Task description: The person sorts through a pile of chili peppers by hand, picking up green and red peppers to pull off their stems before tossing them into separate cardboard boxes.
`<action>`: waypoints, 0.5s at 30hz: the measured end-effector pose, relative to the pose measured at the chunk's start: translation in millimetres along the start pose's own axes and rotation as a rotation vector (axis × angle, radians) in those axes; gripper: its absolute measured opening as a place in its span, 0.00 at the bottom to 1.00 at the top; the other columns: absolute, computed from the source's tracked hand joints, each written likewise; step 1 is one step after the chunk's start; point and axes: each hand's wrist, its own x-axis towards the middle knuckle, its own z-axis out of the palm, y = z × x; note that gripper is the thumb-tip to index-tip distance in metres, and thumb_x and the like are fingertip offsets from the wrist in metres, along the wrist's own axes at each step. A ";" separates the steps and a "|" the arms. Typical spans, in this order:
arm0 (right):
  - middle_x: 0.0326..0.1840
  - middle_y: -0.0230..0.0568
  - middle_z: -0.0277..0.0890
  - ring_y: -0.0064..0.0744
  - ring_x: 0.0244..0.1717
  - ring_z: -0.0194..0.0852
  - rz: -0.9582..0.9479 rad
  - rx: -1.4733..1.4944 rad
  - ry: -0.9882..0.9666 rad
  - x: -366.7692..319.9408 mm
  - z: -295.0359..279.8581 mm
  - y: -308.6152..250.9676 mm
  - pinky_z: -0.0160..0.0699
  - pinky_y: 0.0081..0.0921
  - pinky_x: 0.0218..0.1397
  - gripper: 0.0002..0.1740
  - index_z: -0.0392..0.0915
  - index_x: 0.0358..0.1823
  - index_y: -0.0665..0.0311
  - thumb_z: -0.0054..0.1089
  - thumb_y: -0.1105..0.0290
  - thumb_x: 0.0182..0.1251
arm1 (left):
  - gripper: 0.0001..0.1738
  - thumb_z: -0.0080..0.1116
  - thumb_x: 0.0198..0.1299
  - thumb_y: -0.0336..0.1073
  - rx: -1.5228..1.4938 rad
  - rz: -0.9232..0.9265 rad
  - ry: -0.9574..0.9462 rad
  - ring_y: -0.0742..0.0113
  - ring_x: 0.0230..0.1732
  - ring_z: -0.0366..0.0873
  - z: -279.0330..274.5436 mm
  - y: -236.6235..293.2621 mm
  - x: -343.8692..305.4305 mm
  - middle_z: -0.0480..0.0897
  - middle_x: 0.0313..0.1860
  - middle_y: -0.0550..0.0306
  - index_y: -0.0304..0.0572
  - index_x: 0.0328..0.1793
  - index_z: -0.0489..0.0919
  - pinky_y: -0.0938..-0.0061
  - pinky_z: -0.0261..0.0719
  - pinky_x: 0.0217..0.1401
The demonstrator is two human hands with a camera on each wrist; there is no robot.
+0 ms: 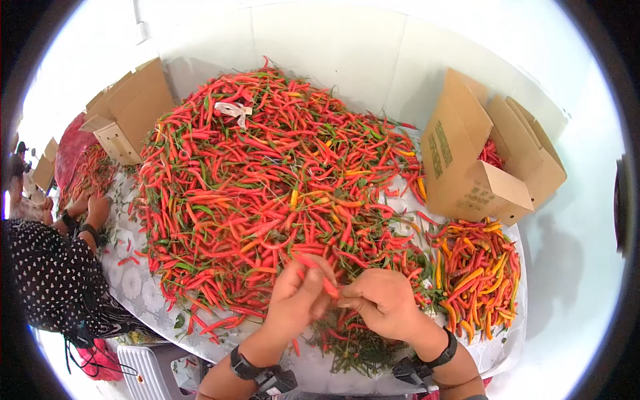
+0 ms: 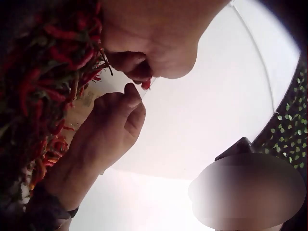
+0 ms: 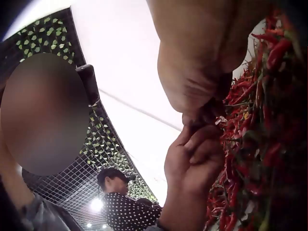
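Observation:
In the head view my left hand [image 1: 300, 293] holds a red chili pepper [image 1: 329, 287] between thumb and fingers. The chili's lower end points towards my right hand [image 1: 383, 303], whose thumb and forefinger pinch at that end, where the stem is mostly hidden. Both hands are over the near edge of a large heap of red chilies [image 1: 267, 180] with green stems mixed in. A bit of the red chili [image 2: 147, 84] shows below my left hand in the left wrist view, close to the right fingertips.
Right of the hands lies a smaller pile of orange and red chilies [image 1: 477, 280]. Behind it stands an open cardboard box [image 1: 460, 160] with chilies inside. Loose green stems [image 1: 360, 347] lie near the table's front edge. Another person [image 1: 57, 273] works at the left beside another box [image 1: 137, 113].

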 end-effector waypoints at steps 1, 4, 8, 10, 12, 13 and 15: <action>0.25 0.38 0.75 0.43 0.28 0.75 0.028 -0.028 -0.002 -0.6 0.6 -0.8 0.74 0.34 0.30 0.09 0.79 0.32 0.61 0.68 0.73 0.46 | 0.14 0.45 0.70 0.43 -0.009 0.023 0.046 0.79 0.15 0.61 -2.4 0.2 1.9 0.75 0.31 0.55 0.38 0.42 0.70 0.84 0.57 0.16; 0.26 0.39 0.75 0.43 0.31 0.75 0.123 -0.184 -0.033 -1.2 -7.7 -5.2 0.74 0.35 0.34 0.10 0.80 0.33 0.62 0.67 0.74 0.46 | 0.13 0.44 0.71 0.42 -0.086 0.047 0.138 0.77 0.16 0.64 -9.5 7.9 6.6 0.75 0.32 0.54 0.39 0.42 0.70 0.84 0.59 0.16; 0.33 0.41 0.75 0.44 0.38 0.73 0.250 -0.563 -0.008 12.4 -31.6 -10.7 0.72 0.36 0.43 0.12 0.81 0.36 0.63 0.67 0.75 0.47 | 0.11 0.44 0.70 0.40 -0.132 -0.057 0.156 0.74 0.16 0.66 -7.6 12.7 6.8 0.75 0.31 0.52 0.40 0.42 0.70 0.85 0.58 0.14; 0.37 0.41 0.73 0.45 0.41 0.70 0.293 -0.607 0.077 13.6 -28.3 -5.5 0.70 0.37 0.47 0.14 0.81 0.37 0.62 0.68 0.73 0.45 | 0.10 0.45 0.69 0.39 -0.158 -0.124 0.150 0.72 0.17 0.69 -8.5 9.4 6.5 0.75 0.29 0.52 0.41 0.43 0.70 0.86 0.57 0.13; 0.37 0.41 0.73 0.44 0.41 0.70 0.200 -0.612 0.065 16.0 -14.4 3.5 0.70 0.36 0.46 0.14 0.81 0.36 0.62 0.68 0.72 0.45 | 0.08 0.46 0.69 0.38 -0.169 -0.104 0.127 0.72 0.18 0.70 -10.9 5.9 8.4 0.76 0.29 0.53 0.41 0.43 0.70 0.86 0.57 0.13; 0.38 0.41 0.73 0.44 0.41 0.70 0.156 -0.613 0.061 16.4 -8.6 6.4 0.70 0.36 0.46 0.14 0.81 0.36 0.62 0.69 0.72 0.45 | 0.08 0.46 0.69 0.37 -0.172 -0.096 0.115 0.72 0.18 0.71 -11.6 5.2 8.3 0.76 0.29 0.54 0.41 0.43 0.70 0.86 0.57 0.13; 0.38 0.41 0.73 0.44 0.42 0.71 0.186 -0.653 0.019 15.4 -4.3 10.2 0.70 0.36 0.46 0.12 0.80 0.35 0.62 0.68 0.73 0.46 | 0.06 0.47 0.68 0.34 -0.147 -0.063 0.112 0.72 0.19 0.71 -11.6 5.0 7.2 0.76 0.29 0.55 0.41 0.44 0.70 0.86 0.57 0.13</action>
